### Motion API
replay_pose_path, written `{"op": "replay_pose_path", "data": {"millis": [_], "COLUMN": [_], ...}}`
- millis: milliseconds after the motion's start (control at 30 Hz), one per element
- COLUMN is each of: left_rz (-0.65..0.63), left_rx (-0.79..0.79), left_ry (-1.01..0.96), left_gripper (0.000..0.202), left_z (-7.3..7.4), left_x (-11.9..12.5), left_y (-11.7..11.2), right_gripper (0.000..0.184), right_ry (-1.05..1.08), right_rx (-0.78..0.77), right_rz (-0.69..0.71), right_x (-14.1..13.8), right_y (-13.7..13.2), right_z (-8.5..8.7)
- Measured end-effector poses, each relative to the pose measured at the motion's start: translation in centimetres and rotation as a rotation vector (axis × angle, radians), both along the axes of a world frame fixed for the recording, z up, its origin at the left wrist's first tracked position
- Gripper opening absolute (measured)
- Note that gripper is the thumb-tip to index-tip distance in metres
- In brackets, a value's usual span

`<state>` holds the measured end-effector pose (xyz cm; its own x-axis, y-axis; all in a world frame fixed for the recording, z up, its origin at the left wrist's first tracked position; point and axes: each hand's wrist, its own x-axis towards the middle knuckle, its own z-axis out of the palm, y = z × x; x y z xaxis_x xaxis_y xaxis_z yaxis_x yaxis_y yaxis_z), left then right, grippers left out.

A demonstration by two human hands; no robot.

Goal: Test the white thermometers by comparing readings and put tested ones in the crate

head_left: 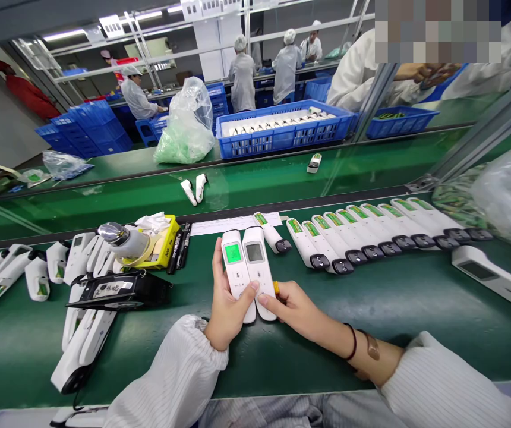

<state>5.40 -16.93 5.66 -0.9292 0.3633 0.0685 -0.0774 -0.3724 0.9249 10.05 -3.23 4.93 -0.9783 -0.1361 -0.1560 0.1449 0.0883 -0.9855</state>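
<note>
Two white infrared thermometers stand side by side in my hands above the green bench. My left hand [231, 306] is closed round the left thermometer [239, 273], whose screen glows green. Wrapped on the right thermometer [259, 270] is my right hand [292, 306], its thumb on the lower front; that screen is grey and unlit. The thermometers' sides touch or nearly touch. Beyond them lies another thermometer [270, 233] with its green circuit board showing. A row of similar thermometers [349, 238] stretches off to the right.
At left are a black device [126, 291] on piled thermometers, a yellow basket [170, 241] with a metal-topped bottle [128, 241], and black markers [179, 249]. A blue crate [282, 137] stands beyond the green conveyor [255, 178]. Several co-workers sit or stand farther back.
</note>
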Motion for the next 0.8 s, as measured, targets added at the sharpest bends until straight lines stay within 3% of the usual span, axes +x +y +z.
{"op": "replay_pose_path", "data": {"millis": [267, 800], "left_rz": [-0.045, -0.054], "left_rx": [-0.014, -0.068], "left_ry": [0.002, 0.026], "left_gripper": [0.092, 0.091], "left_z": [0.04, 0.07], "left_x": [0.26, 0.69], "left_y": [0.22, 0.65], "right_gripper": [0.046, 0.040], "right_ry": [-0.163, -0.219], "right_rx": [-0.108, -0.116], "right_rz": [0.102, 0.070], "right_x": [-0.10, -0.24], "right_y": [-0.24, -0.29], "right_z": [-0.27, -0.53]}}
